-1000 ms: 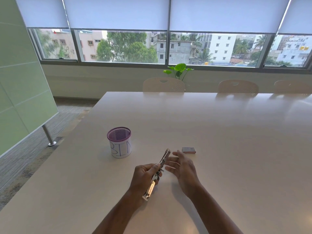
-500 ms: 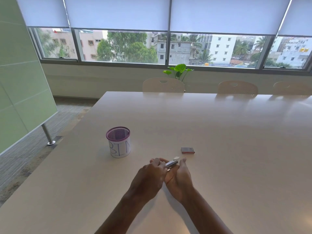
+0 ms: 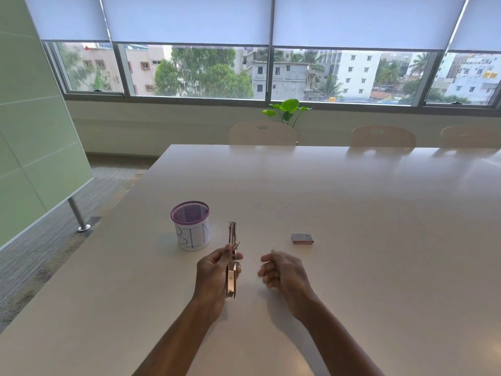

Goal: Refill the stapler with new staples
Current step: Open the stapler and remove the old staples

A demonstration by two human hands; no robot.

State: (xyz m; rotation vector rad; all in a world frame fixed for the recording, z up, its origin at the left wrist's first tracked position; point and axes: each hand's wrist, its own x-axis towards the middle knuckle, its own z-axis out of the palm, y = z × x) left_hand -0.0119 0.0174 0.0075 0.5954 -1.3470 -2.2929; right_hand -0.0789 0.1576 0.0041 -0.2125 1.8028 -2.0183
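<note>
My left hand [image 3: 214,278] grips a slim metal stapler [image 3: 232,260] around its middle, holding it swung open and pointing away from me above the table. My right hand [image 3: 283,272] hovers a short way to the right of it, fingers loosely curled and blurred, holding nothing that I can see. A small grey and red box of staples [image 3: 302,238] lies flat on the table beyond my right hand.
A purple mesh cup [image 3: 191,225] wrapped in white paper marked "BIN" stands just left of the stapler. The long pale table [image 3: 352,213] stretches ahead to three chairs [image 3: 262,132] and a potted plant [image 3: 288,109] under the window. A green partition stands left.
Half a second ago both hands were pressed together around the stapler. Now my right hand has drawn away to the right and my left holds the stapler open, pointing forward.
</note>
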